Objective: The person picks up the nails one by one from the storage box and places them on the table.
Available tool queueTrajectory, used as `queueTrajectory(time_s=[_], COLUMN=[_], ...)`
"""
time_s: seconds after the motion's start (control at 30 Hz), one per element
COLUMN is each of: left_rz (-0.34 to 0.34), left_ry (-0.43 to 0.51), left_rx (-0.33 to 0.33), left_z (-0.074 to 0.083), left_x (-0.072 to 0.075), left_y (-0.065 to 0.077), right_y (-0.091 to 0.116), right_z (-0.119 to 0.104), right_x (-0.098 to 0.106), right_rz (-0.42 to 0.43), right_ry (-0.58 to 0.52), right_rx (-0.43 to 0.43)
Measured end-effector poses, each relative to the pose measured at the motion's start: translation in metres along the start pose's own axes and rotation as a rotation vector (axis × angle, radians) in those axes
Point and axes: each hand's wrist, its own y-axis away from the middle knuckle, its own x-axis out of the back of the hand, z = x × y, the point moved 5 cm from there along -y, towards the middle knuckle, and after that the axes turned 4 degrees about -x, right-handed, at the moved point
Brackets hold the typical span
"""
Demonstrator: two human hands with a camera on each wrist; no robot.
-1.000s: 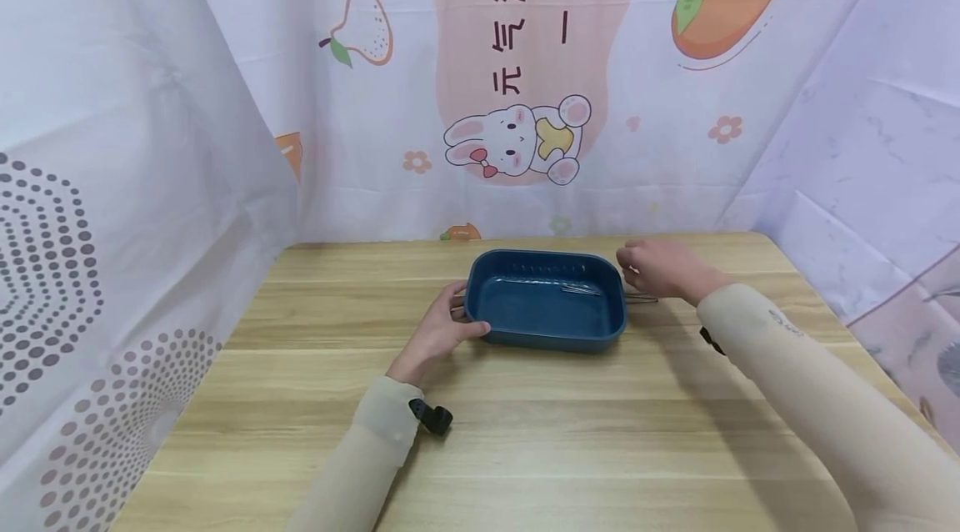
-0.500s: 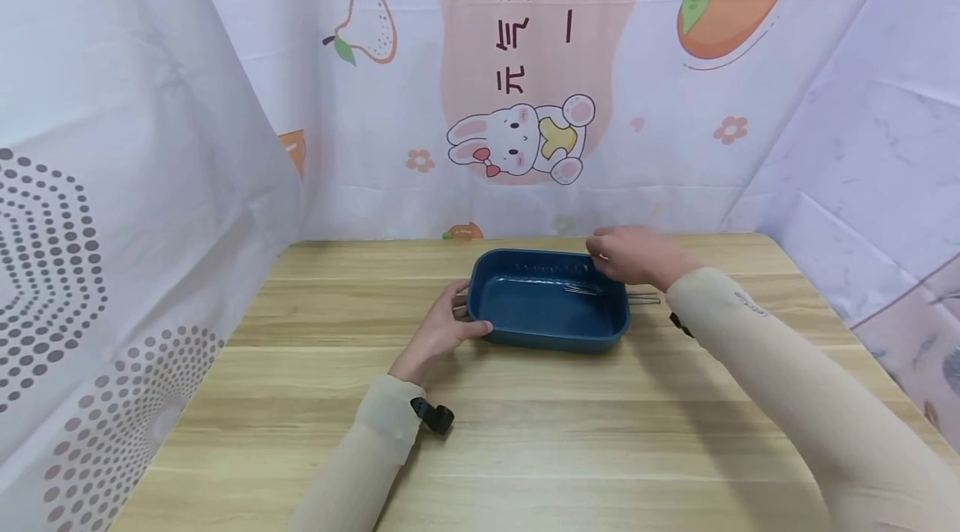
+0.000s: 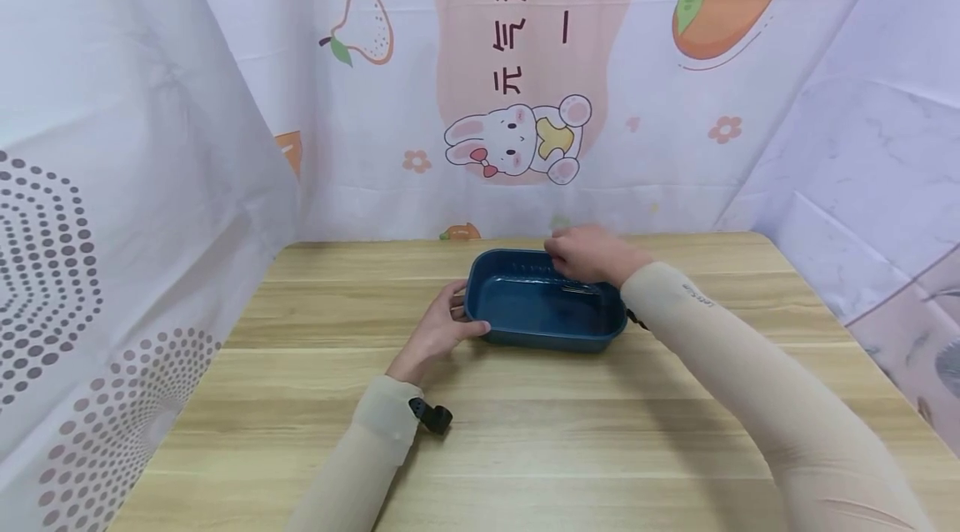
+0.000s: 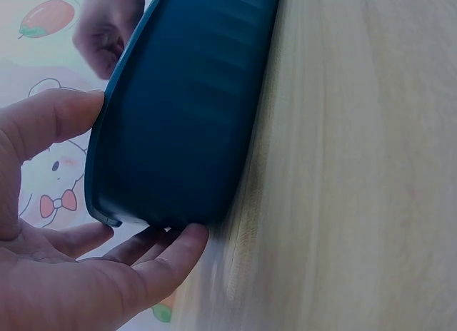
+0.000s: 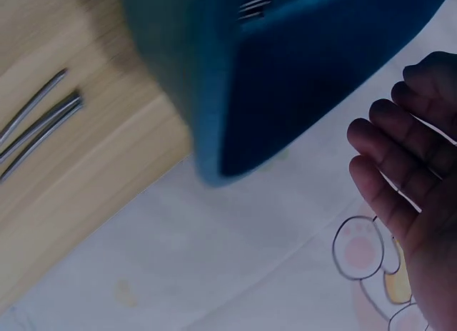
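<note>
1. The dark blue plastic tray (image 3: pixel 545 308) sits flat near the middle of the wooden table (image 3: pixel 525 440), toward its far edge, long side facing the person.
2. The left hand (image 3: pixel 442 330) is on the tray's left end: thumb up at the rim, fingers curled under the corner, as the left wrist view shows. A light steadying grip.
3. The right hand (image 3: pixel 585 253) hovers over the tray's far right part, fingers loose and spread in the right wrist view, holding nothing.
4. Thin metal rods (image 5: pixel 39 124) lie on the table just outside the tray's right end, and more metal pieces (image 3: pixel 581 288) rest inside it, near the right hand.
5. Handling call: the tray looks stiff, light and smooth-walled, so it would likely slide easily on the wood. The rolled rim at either short end looks like the safest hold.
6. The rods look thin and slippery; a fingertip pinch would probably suit them best.
</note>
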Motion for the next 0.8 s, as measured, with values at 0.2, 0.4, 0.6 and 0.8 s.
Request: queueTrajectory(time_s=[0.2,0.4,0.6,0.8], left_rz=[-0.014,-0.004,0.01,0.0], left_ry=[0.021,0.007,-0.007,-0.016], left_rx=[0.005,0.007,0.017,0.02], left_z=[0.001,0.001,0.0,0.001], left_x=[0.0,0.001,0.001,0.0], left_y=[-0.002,-0.002,0.0,0.002], right_y=[-0.014,-0.023,-0.032,-0.04], right_z=[-0.01,-0.016,-0.021,-0.032], right_x=[0.0,-0.003,-0.011,-0.021], right_rz=[-0.038,-0.074,-0.085,-0.098], right_ry=[-0.021,-0.014,0.021,0.04], right_rx=[-0.01,-0.02,0.003,0.074])
